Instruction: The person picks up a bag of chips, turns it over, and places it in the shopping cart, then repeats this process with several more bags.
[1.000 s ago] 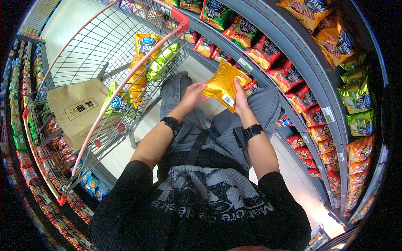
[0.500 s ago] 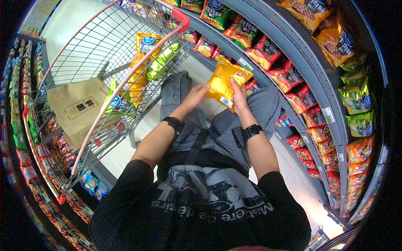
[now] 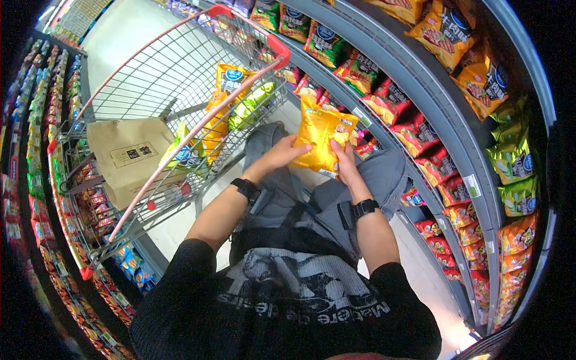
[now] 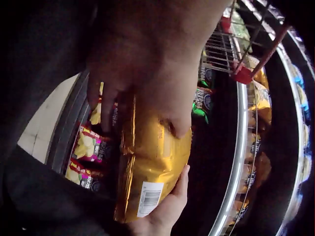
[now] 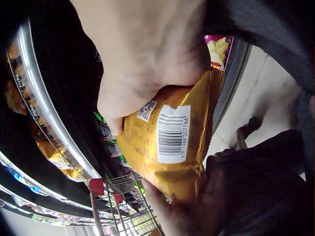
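Note:
Both hands hold a yellow bag of chips [image 3: 318, 129] in front of the lap. My left hand [image 3: 282, 153] grips its left side with the thumb lying over the face. On the right side my right hand [image 3: 347, 163] holds the lower corner, thumb on the printed front and the other fingers behind. A white barcode label [image 5: 173, 133] shows on the bag's underside in the right wrist view. Seen from the left wrist, the bag [image 4: 155, 162] is puffed up, and the right hand [image 4: 170, 209] supports it from the far side.
A wire shopping cart [image 3: 144, 201] stands at the left, holding a brown paper bag [image 3: 129, 174], yellow chip bags [image 3: 217, 123] and green ones [image 3: 252, 108]. Shelves of red chip bags [image 3: 387, 99] curve along the right. Another snack shelf [image 3: 42, 180] runs at far left.
The bag has tilted so that more of its printed front faces up. My left hand has shifted from the bag's edge further onto its face. The head view has shifted slightly.

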### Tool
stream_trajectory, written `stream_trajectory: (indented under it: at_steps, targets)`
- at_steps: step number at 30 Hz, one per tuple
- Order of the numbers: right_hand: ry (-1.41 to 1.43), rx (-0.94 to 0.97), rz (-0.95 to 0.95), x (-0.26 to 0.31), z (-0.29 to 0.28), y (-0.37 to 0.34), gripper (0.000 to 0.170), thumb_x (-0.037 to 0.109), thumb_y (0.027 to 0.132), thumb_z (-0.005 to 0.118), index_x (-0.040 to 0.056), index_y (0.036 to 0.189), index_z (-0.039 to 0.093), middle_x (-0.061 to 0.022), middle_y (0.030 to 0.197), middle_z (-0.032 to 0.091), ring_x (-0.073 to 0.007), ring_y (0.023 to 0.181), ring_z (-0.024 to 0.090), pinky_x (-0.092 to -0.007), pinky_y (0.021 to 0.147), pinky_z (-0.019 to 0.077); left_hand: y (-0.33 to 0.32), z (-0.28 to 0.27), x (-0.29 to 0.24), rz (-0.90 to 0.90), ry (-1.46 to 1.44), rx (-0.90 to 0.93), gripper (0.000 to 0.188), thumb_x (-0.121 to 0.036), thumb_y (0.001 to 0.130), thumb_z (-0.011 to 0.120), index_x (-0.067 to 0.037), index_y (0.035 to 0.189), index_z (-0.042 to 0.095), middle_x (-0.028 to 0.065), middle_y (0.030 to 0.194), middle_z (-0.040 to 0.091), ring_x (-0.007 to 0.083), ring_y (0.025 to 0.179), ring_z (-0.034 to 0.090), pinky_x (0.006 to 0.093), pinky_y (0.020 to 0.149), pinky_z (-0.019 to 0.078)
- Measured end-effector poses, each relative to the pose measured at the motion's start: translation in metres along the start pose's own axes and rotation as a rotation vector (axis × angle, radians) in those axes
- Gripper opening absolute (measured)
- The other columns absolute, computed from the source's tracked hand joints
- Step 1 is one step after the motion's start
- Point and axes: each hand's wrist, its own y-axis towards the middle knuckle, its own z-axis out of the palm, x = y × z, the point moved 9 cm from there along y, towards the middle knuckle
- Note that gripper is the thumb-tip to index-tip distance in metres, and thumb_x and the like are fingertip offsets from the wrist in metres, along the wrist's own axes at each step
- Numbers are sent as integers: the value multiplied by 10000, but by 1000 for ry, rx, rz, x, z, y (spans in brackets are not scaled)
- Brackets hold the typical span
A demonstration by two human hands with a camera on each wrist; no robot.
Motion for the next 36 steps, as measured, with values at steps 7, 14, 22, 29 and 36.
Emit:
stream_trajectory:
  at_steps: [7, 14, 22, 29, 36]
  targets:
    - [-59, 155, -111, 6, 7, -14, 606, 389, 962, 517, 39, 1415, 318, -68, 1346, 479, -202, 1239, 450, -341, 1050, 335, -29, 11, -78, 205, 170, -57, 665, -210, 817, 731, -16, 1356, 394, 99, 1270, 551, 198, 1173, 519, 343, 1028, 391]
    - [30, 102, 44, 6, 6, -6, 562, 516, 969, 407, 83, 1327, 408, -91, 1262, 524, -208, 1130, 505, -361, 915, 415, -85, -4, -223, 489, 219, -55, 755, -206, 783, 762, -33, 1391, 350, 84, 1305, 529, 174, 1212, 492, 340, 1045, 372]
    - [-222, 49, 70, -9, -1, 1, 478, 450, 968, 459, 28, 1182, 521, -126, 1039, 642, -177, 822, 648, -284, 698, 499, -160, -88, -343, 464, 1209, -540, 723, -312, 722, 747, -62, 1327, 437, 184, 1111, 625, 316, 1028, 619, 378, 883, 483]
    - [-256, -17, 93, -12, -5, 3, 403, 384, 963, 488, 23, 1128, 559, -96, 958, 658, -150, 754, 641, -266, 649, 490, -150, -191, -304, 32, 1543, -662, 649, -404, 715, 720, -75, 1225, 490, 188, 997, 667, 364, 952, 634, 425, 802, 500]
    - [-259, -19, 107, -16, -10, 5, 364, 364, 967, 492, 34, 1103, 567, -80, 934, 651, -144, 758, 636, -266, 663, 484, -134, -240, -260, -232, 1593, -625, 610, -476, 722, 695, -75, 1142, 508, 187, 974, 669, 364, 930, 642, 436, 790, 504]
